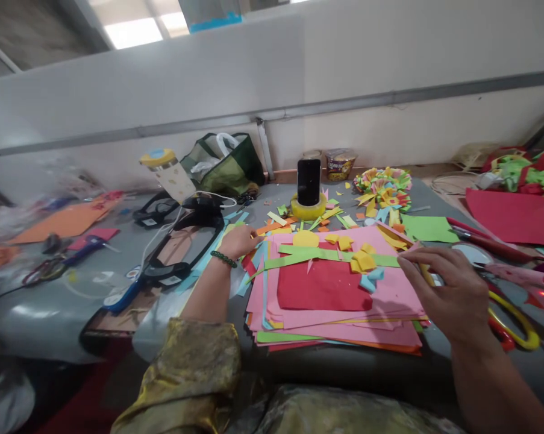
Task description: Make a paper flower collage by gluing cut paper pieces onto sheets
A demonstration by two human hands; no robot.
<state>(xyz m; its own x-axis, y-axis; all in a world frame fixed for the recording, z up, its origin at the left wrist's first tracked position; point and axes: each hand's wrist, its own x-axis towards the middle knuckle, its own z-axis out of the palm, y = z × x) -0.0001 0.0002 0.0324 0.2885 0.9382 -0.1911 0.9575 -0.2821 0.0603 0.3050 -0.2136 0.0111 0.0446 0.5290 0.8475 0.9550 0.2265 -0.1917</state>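
My right hand is closed in a pinch at the right end of a light green paper strip, which lies across a stack of coloured paper sheets. My left hand, with a green bead bracelet, is beside the stack's far left corner. Its fingers are curled together, and what they hold, if anything, is hidden. On the pink top sheet lie a red sheet, folded yellow paper pieces and a small blue folded piece.
Behind the stack a phone stands on a yellow tape roll among paper scraps. Yellow-handled scissors and a pink glue gun lie at right. Black head straps, a tumbler and a green bag are at left.
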